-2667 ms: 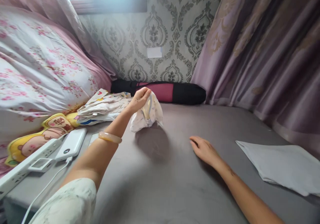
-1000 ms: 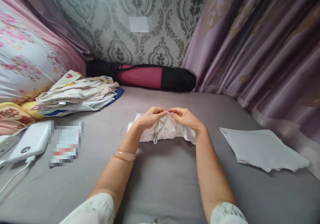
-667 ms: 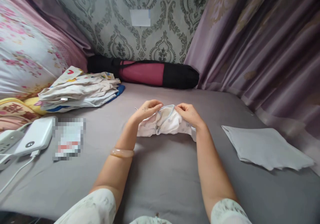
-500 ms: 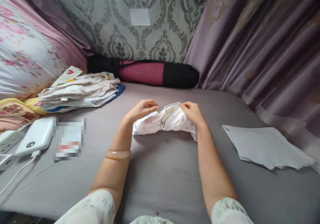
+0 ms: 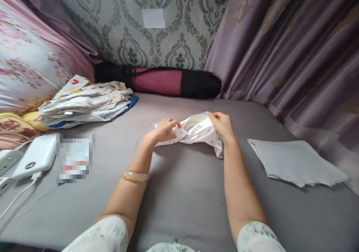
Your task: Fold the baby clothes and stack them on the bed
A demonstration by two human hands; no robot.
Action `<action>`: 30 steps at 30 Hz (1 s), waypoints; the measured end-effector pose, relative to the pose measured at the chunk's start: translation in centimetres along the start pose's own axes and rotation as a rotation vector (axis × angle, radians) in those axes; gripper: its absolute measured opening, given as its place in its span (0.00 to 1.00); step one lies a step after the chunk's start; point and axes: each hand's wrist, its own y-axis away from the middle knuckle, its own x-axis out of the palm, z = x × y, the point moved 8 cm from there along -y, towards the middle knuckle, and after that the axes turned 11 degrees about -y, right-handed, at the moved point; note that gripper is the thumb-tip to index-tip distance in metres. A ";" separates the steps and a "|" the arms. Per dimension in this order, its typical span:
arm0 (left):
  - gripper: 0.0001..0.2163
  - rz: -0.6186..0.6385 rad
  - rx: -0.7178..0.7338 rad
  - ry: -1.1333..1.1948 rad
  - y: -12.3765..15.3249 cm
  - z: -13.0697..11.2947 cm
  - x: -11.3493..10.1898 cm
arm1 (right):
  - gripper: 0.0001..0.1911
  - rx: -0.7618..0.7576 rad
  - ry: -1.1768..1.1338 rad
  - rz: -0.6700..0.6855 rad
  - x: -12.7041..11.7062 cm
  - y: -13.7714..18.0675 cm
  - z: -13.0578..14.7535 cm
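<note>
At frame centre I see the printed garment (image 5: pixel 200 132) lying crosswise, right hand (image 5: pixel 223 126) pinching its trimmed edge (image 5: pixel 198 115), left hand (image 5: pixel 166 130) loosely half-open over its frame-left end.

I can read no words for certain. Toward the left edge of my bed (image 5: pixel 182 207), a yellow plush cushion (image 5: pixel 5 116) bears a Chinese-style character (image 5: pixel 10 124), too blurred to make out. On my white power bank (image 5: pixel 42 151), the round dark panel (image 5: pixel 30 166) shows an illegible mark; the item (image 5: pixel 75 151) beside it is pixelated.
</note>
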 end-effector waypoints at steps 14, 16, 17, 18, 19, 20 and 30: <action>0.14 -0.303 -0.216 -0.040 -0.9 -2.8 0.9 | 0.20 -0.137 -0.076 -0.014 -0.5 1.5 5.9; 0.13 -0.302 -0.241 -0.060 -1.1 -2.5 1.4 | 0.20 -0.158 -0.085 0.008 -0.3 1.9 6.8; 0.13 -0.303 -0.255 -0.050 -1.1 -2.1 1.5 | 0.19 -0.167 -0.089 0.019 -0.1 2.1 7.2; 0.13 -0.300 -0.264 -0.024 -1.2 -1.6 1.5 | 0.19 -0.174 -0.091 0.028 0.0 2.2 7.5; 0.13 -0.291 -0.264 0.017 -1.2 -1.0 1.5 | 0.19 -0.179 -0.092 0.036 0.0 2.3 7.7; 0.12 -0.270 -0.247 0.072 -1.3 -0.5 1.6 | 0.19 -0.182 -0.093 0.041 0.0 2.4 7.9; 0.09 -0.113 -0.171 0.462 -0.4 3.1 0.5 | 0.18 -0.158 -0.161 0.074 -0.3 2.4 7.8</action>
